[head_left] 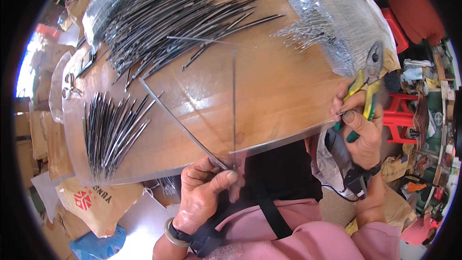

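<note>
Pinching two thin metal rods (pixel 192 135) together at their near ends, your left hand (pixel 207 190) holds them just off the near edge of the wooden table (pixel 279 86), so that they splay into a V over the tabletop: one leans far-left, the other runs nearly straight away from you. Held that way, the joint sits right at your fingertips, where you can see it, and the long ends rest over the board rather than hanging in the air. Your thumb and forefinger are closed tight on the crossing point; the other fingers curl underneath.

Your right hand (pixel 361 125) is off to the right, past the table's edge, wrapped around the yellow-and-green handles of a pair of pliers (pixel 369 74). The handles sit close together in your fist and the grey head points far and up, touching nothing.

On the table, the stock lies within reach: a small fan of dark rods (pixel 108 132) at near left, a large spread of dark rods (pixel 178 24) at far left, and a bundle of fine silvery wires in clear plastic wrap (pixel 332 24) at far right, just beyond the pliers.
</note>
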A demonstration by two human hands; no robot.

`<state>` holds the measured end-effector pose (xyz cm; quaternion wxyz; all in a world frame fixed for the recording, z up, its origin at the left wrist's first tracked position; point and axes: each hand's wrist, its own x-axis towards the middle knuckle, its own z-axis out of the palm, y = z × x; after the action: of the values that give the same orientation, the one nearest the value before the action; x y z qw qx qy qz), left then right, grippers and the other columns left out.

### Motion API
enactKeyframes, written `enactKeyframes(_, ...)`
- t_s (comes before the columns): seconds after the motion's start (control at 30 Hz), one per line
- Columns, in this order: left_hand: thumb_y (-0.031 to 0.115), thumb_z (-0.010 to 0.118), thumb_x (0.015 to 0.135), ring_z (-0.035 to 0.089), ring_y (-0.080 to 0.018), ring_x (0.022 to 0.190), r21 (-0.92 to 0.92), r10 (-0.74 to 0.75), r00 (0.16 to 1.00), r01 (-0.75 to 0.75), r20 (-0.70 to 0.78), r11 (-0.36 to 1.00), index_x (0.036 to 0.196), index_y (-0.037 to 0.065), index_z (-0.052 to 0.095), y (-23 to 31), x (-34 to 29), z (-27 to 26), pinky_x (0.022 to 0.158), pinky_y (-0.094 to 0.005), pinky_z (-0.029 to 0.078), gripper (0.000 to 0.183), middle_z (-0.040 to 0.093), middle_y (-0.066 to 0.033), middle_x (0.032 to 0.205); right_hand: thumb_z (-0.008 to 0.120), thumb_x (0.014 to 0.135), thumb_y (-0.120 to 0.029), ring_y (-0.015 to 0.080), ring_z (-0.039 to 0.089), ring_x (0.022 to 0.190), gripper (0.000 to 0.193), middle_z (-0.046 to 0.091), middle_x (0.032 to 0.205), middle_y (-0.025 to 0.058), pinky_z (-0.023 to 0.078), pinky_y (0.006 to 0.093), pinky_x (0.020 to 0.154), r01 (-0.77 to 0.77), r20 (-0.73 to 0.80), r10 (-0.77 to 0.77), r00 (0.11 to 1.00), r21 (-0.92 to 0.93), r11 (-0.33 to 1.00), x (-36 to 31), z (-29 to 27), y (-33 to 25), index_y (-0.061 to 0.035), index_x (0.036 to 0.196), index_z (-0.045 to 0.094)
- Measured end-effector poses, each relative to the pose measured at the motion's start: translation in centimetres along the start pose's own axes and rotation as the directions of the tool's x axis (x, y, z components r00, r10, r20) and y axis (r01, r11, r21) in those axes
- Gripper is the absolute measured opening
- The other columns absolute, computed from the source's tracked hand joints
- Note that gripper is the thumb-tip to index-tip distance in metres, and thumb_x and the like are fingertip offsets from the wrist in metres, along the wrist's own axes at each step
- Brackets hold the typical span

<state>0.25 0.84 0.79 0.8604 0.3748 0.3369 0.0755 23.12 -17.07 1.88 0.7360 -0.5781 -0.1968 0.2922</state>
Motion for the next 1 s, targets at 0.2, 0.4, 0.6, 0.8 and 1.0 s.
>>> enactKeyframes(0.2,-0.007,0.065,0.085,0.063,-0.0156,0.063,0.464,0.005,0.999,-0.028,0.051,0.886,0.094,-0.007,0.060,-0.5,0.2,-0.2,0.060,-0.0244,0.050,0.010,0.067,-0.0141,0.078,0.072,0.070,0.002,0.0198,0.058,0.081,0.021,0.058,0.100,0.0120,0.048,0.0322,0.069,0.458,0.506,-0.141,0.851,-0.583,0.671,1.5,2.1,-1.1,0.0009,0.090,0.067)
enactKeyframes(0.4,-0.003,0.064,0.088,0.059,-0.0074,0.066,0.443,-0.236,0.967,0.173,0.091,0.880,0.091,-0.003,0.063,-1.4,0.3,-1.0,0.063,-0.0210,0.047,0.003,0.065,-0.0028,0.075,0.075,0.061,-0.004,0.0298,0.058,0.089,0.024,0.060,0.100,0.0119,0.041,0.0397,0.085,0.686,0.691,-0.121,0.712,-0.649,0.330,2.9,3.3,1.2,0.0022,0.082,0.065)
enactKeyframes(0.6,-0.002,0.064,0.088,0.059,-0.0071,0.066,0.458,-0.252,0.965,0.193,0.071,0.868,0.091,-0.004,0.063,-1.6,0.4,-0.9,0.063,-0.0218,0.048,0.003,0.065,-0.0028,0.075,0.072,0.059,-0.006,0.0282,0.057,0.091,0.026,0.059,0.104,0.0124,0.035,0.0463,0.095,0.697,0.724,-0.097,0.683,-0.606,0.383,2.3,3.6,2.5,0.0020,0.082,0.064)
enactKeyframes(0.8,-0.005,0.062,0.088,0.060,-0.0088,0.069,0.490,-0.262,0.964,0.204,0.053,0.847,0.093,-0.005,0.063,-1.5,-0.2,-1.0,0.065,-0.0230,0.049,0.006,0.064,-0.0031,0.077,0.064,0.062,-0.005,0.0253,0.059,0.085,0.016,0.055,0.092,0.0109,0.037,0.0420,0.087,0.720,0.765,-0.092,0.637,-0.549,0.425,2.2,4.2,3.2,-0.0020,0.078,0.064)
enactKeyframes(1.0,-0.010,0.056,0.085,0.065,-0.0172,0.083,0.475,-0.100,0.967,-0.024,0.234,0.880,0.114,-0.006,0.064,1.1,0.9,-2.4,0.080,-0.0282,0.051,0.031,0.066,-0.0069,0.082,0.063,0.058,-0.004,0.0264,0.059,0.084,0.024,0.056,0.098,0.0120,0.037,0.0440,0.087,0.727,0.766,-0.111,0.633,-0.540,0.424,1.6,4.6,2.0,-0.0010,0.082,0.065)
